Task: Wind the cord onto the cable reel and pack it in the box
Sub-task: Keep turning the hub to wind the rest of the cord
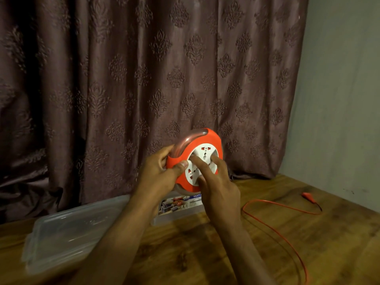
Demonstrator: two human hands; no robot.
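Left hand (162,173) grips cable reel (202,140) rim; right hand (218,188) fingers on hub.

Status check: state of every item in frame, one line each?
cable reel: lifted off the table, socket face toward the camera
left hand: grips the reel's rim
right hand: fingers on the white socket hub
cord: mostly unwound, looped on the table
plug: lying on the table, not plugged in
box: open, on the table
lid: off, flat beside the box
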